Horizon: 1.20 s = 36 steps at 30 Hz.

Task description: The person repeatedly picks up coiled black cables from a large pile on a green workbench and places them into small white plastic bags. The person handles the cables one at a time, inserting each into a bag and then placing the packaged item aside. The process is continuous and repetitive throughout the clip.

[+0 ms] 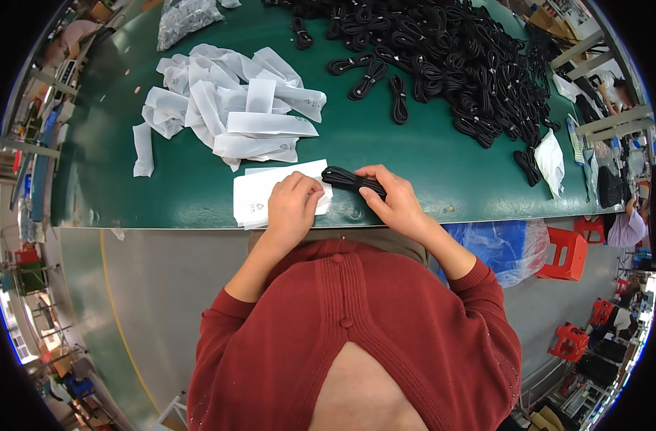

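In my right hand (394, 197) is a coiled black cable (346, 178), gripped at its right end, its left end reaching over the edge of a stack of flat white bags (252, 205). My left hand (293, 205) rests on that stack at the table's near edge, fingers bent and pinched at the bags' right side. Whether a single bag is between those fingertips is hidden. Beyond the stack lies a loose pile of white bags (224, 97), several of them puffed out as if filled.
A large heap of coiled black cables (479, 72) covers the far right of the green table (177, 205). At the far left sits a clear plastic bag (188, 21). A white packet (550, 161) lies at the right. Red stools (564, 255) and a blue plastic-wrapped bundle (497, 248) stand below the table edge.
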{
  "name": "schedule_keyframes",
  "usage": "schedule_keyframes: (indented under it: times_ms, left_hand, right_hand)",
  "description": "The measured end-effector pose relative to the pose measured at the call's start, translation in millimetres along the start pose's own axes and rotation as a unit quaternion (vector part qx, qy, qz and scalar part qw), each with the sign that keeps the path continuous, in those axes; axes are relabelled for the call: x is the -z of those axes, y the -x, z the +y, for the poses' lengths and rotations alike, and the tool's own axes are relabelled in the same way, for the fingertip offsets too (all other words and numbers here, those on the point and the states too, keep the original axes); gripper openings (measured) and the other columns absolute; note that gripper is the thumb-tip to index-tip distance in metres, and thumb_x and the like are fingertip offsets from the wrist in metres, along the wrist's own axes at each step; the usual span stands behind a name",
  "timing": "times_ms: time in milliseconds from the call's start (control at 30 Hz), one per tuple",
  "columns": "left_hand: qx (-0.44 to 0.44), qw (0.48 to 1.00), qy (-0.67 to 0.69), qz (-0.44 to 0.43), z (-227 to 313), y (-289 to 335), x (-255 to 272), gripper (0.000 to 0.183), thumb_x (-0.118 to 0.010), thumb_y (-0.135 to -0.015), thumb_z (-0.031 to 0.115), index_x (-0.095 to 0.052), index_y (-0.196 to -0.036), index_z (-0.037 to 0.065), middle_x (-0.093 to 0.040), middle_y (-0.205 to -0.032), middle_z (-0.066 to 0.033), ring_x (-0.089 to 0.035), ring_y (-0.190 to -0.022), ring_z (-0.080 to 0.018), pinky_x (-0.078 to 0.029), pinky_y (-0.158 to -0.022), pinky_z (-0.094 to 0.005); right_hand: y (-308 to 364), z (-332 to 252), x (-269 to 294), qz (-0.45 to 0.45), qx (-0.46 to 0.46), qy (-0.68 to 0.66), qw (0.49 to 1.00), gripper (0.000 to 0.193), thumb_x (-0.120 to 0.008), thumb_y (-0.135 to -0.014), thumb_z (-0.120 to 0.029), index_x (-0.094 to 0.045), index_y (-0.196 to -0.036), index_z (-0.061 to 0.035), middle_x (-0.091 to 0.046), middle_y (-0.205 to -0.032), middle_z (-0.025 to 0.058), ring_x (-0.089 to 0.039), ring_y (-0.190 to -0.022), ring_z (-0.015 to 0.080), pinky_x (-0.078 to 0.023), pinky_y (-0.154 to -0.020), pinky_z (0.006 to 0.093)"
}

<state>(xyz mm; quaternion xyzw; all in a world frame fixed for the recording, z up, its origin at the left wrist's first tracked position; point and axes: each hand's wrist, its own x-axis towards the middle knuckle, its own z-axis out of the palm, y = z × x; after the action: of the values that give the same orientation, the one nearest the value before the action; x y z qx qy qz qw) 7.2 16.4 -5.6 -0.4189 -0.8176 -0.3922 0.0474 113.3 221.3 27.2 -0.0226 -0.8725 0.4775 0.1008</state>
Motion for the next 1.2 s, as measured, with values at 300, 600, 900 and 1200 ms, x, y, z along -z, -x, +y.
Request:
schedule_keyframes:
  times_ms: [300,600,900,1200]
  left_hand:
    - [0.148,0.964,0.22,-0.003,-5.5,2.1,12.6,0.007,-0.067,-0.084,0.0,-0.06,-0.087,0.001,-0.061,-0.086,-0.0077,-0.057,-0.073,-0.0177,-0.047,-0.07,-0.0295]
    - [-0.03,0.992,0.118,-0.03,11.5,-6.8,21.7,0.011,-0.07,-0.078,0.0,-0.061,-0.085,0.003,-0.062,-0.1,-0.0102,-0.057,-0.094,-0.029,-0.046,-0.083,-0.0362]
    - [0.043,0.979,0.199,0.027,11.1,-31.7,39.4,0.008,-0.069,-0.083,0.005,-0.061,-0.085,0.004,-0.063,-0.102,-0.0077,-0.057,-0.091,-0.0221,-0.045,-0.079,-0.032]
    - [0.027,0.926,0.153,0.345,-25.8,-107.0,113.5,0.022,-0.064,-0.094,0.012,-0.062,-0.113,0.003,-0.062,-0.102,-0.0019,-0.055,-0.09,-0.0102,-0.044,-0.078,-0.0252]
  right_hand:
    - [3.1,-5.8,0.5,-0.014,0.127,0.152,0.98,0.028,-0.066,-0.088,-0.012,-0.06,-0.113,-0.0019,-0.069,-0.091,0.0152,-0.067,-0.077,0.0345,-0.053,-0.068,0.0419]
    - [-3.8,-2.2,-6.0,-0.113,-0.227,-0.226,0.94,0.025,-0.066,-0.092,-0.019,-0.064,-0.111,-0.0024,-0.069,-0.088,0.0092,-0.063,-0.075,0.0169,-0.048,-0.068,0.0302]
    - [-24.8,-12.2,-27.9,0.018,0.104,-0.217,0.97,0.046,-0.072,-0.085,-0.004,-0.059,-0.129,-0.006,-0.05,-0.117,0.0122,-0.058,-0.079,0.0128,-0.049,-0.069,0.0251]
    - [-98.3,77.0,42.7,0.227,0.045,0.404,0.885,0.038,-0.072,-0.084,-0.02,-0.06,-0.117,-0.0042,-0.055,-0.108,0.0197,-0.06,-0.096,0.0358,-0.052,-0.072,0.044]
